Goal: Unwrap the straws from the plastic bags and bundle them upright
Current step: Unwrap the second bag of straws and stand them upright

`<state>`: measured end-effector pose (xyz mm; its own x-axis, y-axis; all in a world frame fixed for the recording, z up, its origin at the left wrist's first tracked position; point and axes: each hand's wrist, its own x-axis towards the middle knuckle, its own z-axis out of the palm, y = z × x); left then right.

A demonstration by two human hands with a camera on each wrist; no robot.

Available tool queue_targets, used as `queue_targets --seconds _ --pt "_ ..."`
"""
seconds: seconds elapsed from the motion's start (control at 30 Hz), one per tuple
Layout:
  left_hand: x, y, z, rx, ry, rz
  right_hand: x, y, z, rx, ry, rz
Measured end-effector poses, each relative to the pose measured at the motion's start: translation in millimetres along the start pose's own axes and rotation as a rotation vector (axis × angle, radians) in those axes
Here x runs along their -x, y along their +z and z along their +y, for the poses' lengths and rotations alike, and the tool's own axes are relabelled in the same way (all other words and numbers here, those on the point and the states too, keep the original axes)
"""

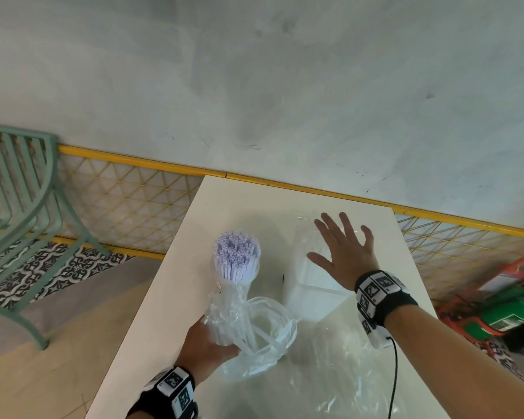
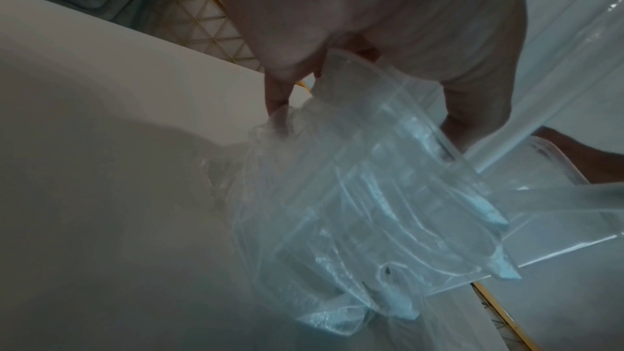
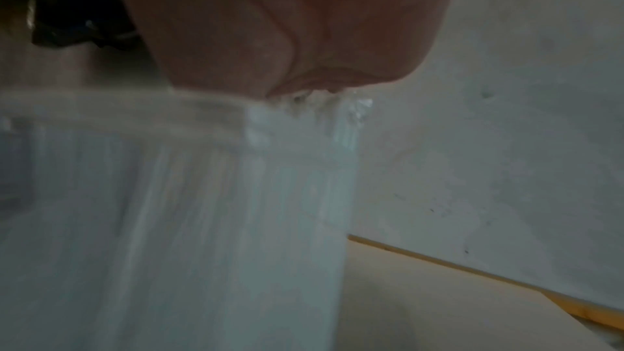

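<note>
A bundle of white straws point(image 1: 237, 257) is seen standing roughly upright on the white tabletop point(image 1: 176, 285), its open ends facing up. Its lower part is wrapped in a crumpled clear plastic bag point(image 1: 256, 329), which is gripped by the left hand point(image 1: 206, 346); the fingers point(image 2: 278, 106) are curled round the plastic. The right hand point(image 1: 344, 252) is held flat, fingers spread apart, palm down on the top of a tall clear wrapped package point(image 1: 310, 285) just right of the bundle. Its contents cannot be told. More clear plastic sheeting point(image 1: 342, 385) lies on the near tabletop. A green metal chair point(image 1: 22, 213) stands at left.
</note>
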<state>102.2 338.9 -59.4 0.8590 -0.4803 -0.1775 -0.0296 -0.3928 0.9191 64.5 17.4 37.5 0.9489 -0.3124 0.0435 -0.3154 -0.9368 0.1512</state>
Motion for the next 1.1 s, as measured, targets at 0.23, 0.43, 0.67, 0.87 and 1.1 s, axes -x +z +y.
queue_targets --seconds 0.23,0.43,0.67,0.87,1.1 --pt "-2.3 -0.2 -5.0 0.006 -0.028 0.016 50.1 -50.6 -69.4 -0.632 -0.341 -0.004" --pt "-1.1 3.1 0.3 0.019 0.015 0.036 90.6 6.2 -119.1 -0.46 -0.308 -0.483" --pt "-2.1 5.8 -9.5 0.037 0.025 0.098 98.1 22.1 -129.6 -0.76 -0.16 -0.235" --pt "-6.4 11.5 -19.0 -0.021 0.003 0.015 96.9 29.2 -132.3 -1.072 -0.226 -0.199" --pt "-3.8 10.9 -13.7 0.007 0.017 0.079 86.0 39.8 -143.4 -1.082 -0.13 0.011"
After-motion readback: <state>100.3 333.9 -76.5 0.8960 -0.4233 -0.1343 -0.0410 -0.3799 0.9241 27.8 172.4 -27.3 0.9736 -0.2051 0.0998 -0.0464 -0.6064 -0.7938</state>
